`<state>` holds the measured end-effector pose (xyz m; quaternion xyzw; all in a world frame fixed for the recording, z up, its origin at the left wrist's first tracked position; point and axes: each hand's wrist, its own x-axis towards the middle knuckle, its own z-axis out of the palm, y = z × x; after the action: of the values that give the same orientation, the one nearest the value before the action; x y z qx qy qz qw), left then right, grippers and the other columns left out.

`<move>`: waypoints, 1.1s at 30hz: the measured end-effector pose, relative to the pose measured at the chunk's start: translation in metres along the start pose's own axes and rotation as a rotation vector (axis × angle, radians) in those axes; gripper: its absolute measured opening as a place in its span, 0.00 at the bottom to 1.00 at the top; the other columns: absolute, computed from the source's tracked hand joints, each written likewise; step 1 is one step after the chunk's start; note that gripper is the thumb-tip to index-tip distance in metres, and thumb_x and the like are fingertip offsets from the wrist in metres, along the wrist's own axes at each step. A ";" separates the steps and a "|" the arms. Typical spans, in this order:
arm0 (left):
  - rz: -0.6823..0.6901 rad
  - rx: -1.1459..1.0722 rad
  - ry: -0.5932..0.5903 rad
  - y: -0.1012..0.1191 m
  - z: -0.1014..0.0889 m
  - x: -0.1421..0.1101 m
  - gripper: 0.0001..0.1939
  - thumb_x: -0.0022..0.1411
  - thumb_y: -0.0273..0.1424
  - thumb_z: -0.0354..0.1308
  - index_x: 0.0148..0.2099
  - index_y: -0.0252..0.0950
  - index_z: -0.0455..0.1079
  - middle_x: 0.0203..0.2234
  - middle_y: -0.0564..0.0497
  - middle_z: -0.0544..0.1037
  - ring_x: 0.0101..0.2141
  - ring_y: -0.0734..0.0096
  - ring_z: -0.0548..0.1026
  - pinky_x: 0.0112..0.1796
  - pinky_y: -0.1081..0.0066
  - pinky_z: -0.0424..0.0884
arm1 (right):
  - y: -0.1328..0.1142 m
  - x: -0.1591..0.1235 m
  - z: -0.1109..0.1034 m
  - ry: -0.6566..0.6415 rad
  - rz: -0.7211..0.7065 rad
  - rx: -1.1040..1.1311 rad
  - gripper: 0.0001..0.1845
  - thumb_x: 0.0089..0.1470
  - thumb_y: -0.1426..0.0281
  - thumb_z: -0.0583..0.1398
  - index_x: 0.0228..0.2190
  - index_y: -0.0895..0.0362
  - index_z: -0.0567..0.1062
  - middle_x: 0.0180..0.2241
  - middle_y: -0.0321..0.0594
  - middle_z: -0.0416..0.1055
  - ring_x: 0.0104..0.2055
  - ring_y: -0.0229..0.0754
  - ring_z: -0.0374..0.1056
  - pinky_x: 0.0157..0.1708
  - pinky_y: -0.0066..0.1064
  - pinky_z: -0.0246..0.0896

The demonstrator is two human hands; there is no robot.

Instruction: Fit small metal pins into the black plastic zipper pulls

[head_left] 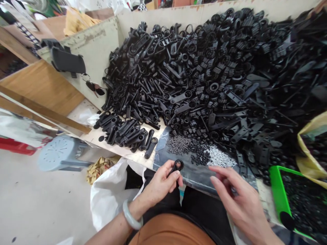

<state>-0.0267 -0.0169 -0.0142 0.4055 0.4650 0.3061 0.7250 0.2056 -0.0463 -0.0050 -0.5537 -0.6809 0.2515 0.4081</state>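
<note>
A ring-ended black plastic part (pixel 178 165) sits pinched between the thumb and fingers of a worker's left hand (pixel 163 182), raised over the near edge of a dark mat (pixel 196 172). A pale bangle (pixel 132 215) circles the left wrist. The right hand (pixel 238 197) hovers at the mat's right side, thumb and forefinger parted; whether its curled fingers hold anything, one cannot tell. Just beyond lie silver pins (pixel 221 157), small black pieces (pixel 198 157) and small gray-brown pieces (pixel 178 144), spread side by side on the mat. To the left, black handles (pixel 125 133) crowd the pale table (pixel 138 157), while a large heap of black parts (pixel 178 76) rises behind. A green bin (pixel 281 194) and a yellow bag (pixel 310 163) flank the right side. Keys (pixel 95 88) hang beneath a black holder (pixel 67 60) at left, above a light-blue stool (pixel 58 153).
</note>
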 end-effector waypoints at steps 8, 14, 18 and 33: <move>0.010 0.013 -0.008 -0.008 -0.004 0.003 0.19 0.69 0.46 0.57 0.50 0.35 0.65 0.27 0.55 0.75 0.18 0.83 0.58 0.22 0.75 0.51 | 0.033 -0.010 0.021 0.033 -0.027 -0.074 0.08 0.68 0.72 0.54 0.42 0.52 0.74 0.35 0.38 0.74 0.35 0.41 0.73 0.36 0.31 0.69; 0.023 0.028 -0.024 -0.010 -0.003 0.007 0.18 0.70 0.45 0.56 0.50 0.35 0.64 0.27 0.55 0.74 0.18 0.83 0.58 0.22 0.75 0.50 | 0.011 -0.005 0.007 -0.233 0.068 -0.072 0.18 0.68 0.67 0.57 0.58 0.50 0.66 0.34 0.34 0.73 0.28 0.36 0.71 0.30 0.26 0.68; 0.028 0.049 -0.039 -0.010 -0.002 0.006 0.17 0.70 0.44 0.56 0.49 0.35 0.64 0.27 0.55 0.74 0.18 0.83 0.58 0.21 0.75 0.51 | -0.005 -0.004 0.010 -0.305 -0.064 -0.074 0.21 0.71 0.72 0.52 0.61 0.49 0.68 0.40 0.39 0.74 0.39 0.38 0.74 0.39 0.28 0.70; 0.019 0.088 -0.009 -0.010 0.002 0.003 0.18 0.69 0.45 0.55 0.49 0.35 0.64 0.26 0.56 0.72 0.19 0.82 0.59 0.21 0.76 0.53 | -0.005 -0.005 0.032 -0.315 -0.111 -0.107 0.23 0.69 0.77 0.50 0.57 0.51 0.76 0.36 0.39 0.73 0.31 0.35 0.74 0.32 0.23 0.69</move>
<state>-0.0232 -0.0194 -0.0237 0.4426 0.4707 0.2903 0.7059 0.1761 -0.0488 -0.0196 -0.4900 -0.7783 0.2757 0.2795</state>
